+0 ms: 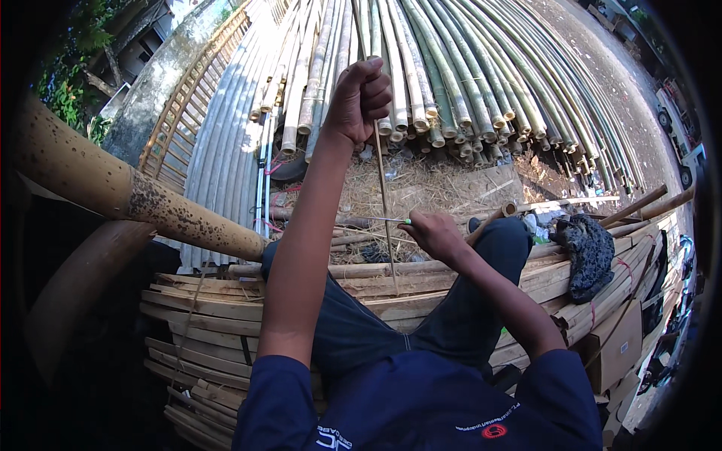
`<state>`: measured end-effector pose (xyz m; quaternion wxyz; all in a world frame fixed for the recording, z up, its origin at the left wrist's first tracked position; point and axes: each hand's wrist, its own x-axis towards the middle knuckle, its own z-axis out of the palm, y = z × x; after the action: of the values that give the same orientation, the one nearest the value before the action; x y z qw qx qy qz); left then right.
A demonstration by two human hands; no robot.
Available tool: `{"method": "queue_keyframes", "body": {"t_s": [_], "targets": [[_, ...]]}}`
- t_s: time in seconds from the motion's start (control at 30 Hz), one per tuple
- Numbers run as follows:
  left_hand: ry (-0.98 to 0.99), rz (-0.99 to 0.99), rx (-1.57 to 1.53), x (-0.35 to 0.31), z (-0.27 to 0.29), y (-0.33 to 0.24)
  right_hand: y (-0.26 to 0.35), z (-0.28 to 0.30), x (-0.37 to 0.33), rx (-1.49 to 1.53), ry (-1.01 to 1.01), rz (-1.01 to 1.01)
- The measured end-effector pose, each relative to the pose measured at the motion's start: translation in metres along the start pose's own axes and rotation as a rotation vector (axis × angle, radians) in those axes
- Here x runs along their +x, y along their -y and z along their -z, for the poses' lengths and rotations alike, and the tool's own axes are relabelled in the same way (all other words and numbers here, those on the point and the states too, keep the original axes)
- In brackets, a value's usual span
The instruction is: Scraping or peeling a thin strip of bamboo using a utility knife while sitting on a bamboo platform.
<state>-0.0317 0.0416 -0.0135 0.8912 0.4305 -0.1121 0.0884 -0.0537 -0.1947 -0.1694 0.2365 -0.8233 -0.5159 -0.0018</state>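
Observation:
My left hand point(362, 98) is raised, its fist wrapped round a thin bamboo strip point(383, 188). The strip runs nearly upright, its upper part rising above the fist. Its lower end comes down between my knees, by the split bamboo I sit on. Lower and to the right, my right hand point(435, 239) grips a knife; a bit of green handle shows at the fingers. The narrow knife blade point(368, 219) points left and crosses the strip at about knee height. Whether its edge presses into the strip I cannot tell.
Long bamboo poles point(451, 75) lie stacked ahead. A thick spotted bamboo pole point(98, 180) slants in from the left. Bundled split bamboo point(203, 323) lies beneath me. A dark cloth point(587, 255) hangs at right, above a cardboard box point(617, 346). Straw point(444, 180) litters the ground.

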Motion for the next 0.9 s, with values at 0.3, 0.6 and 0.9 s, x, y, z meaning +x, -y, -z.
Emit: {"method": "queue_keyframes", "body": {"t_s": [0.3, 0.6, 0.9], "targets": [[0.002, 0.015, -0.006, -0.004, -0.005, -0.003, 0.0, -0.024, -0.006, 0.028, 0.156, 0.093], [0.333, 0.117, -0.269, 0.003, 0.006, -0.001, -0.036, -0.056, -0.011, -0.032, 0.314, 0.256], [0.441, 0.098, -0.397, 0.007, 0.008, 0.004, -0.03, -0.043, -0.022, 0.056, 0.28, 0.21]]}}
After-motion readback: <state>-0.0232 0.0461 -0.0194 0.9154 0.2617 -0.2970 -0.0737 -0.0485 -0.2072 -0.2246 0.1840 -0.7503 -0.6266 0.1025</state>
